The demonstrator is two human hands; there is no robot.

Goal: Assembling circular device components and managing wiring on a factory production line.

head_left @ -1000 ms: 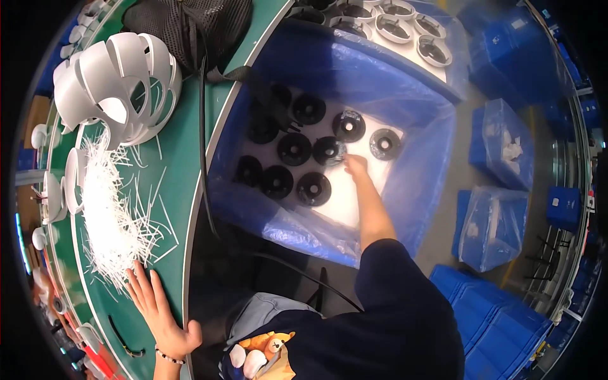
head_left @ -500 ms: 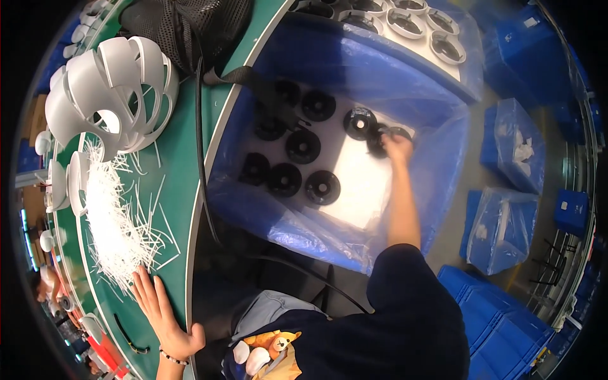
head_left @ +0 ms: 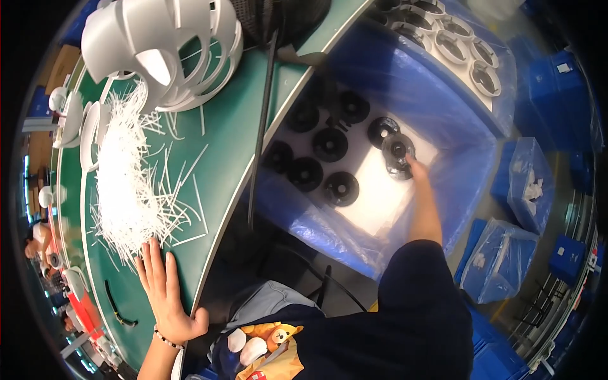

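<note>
A black round disc (head_left: 398,152) with a raised hub sits at the fingertips of the right hand (head_left: 418,172), which reaches down into a crate lined with blue plastic film (head_left: 405,82). The fingers close on the disc's near edge; the grip itself is partly hidden by the hand, but the disc appears lifted slightly off the white sheet (head_left: 380,190) beneath it. Just beyond the fingers, to their left, lies a second black disc (head_left: 382,130); farther left, more black discs (head_left: 329,144) rest in rows on the same sheet, apart from the hand. Past the fingertips, at the far rim of the crate, a tray of white-rimmed rings (head_left: 453,47) stands.

The left hand (head_left: 163,294) lies flat on the green tabletop (head_left: 234,133), fingers spread and holding nothing. Just ahead of its fingertips is a heap of thin white plastic strips (head_left: 130,183), the nearest strips almost touching them. Well beyond that heap stands a white slatted spherical shell (head_left: 164,47). To the right of the right forearm, bagged blue bins (head_left: 506,253) sit on the floor.
</note>
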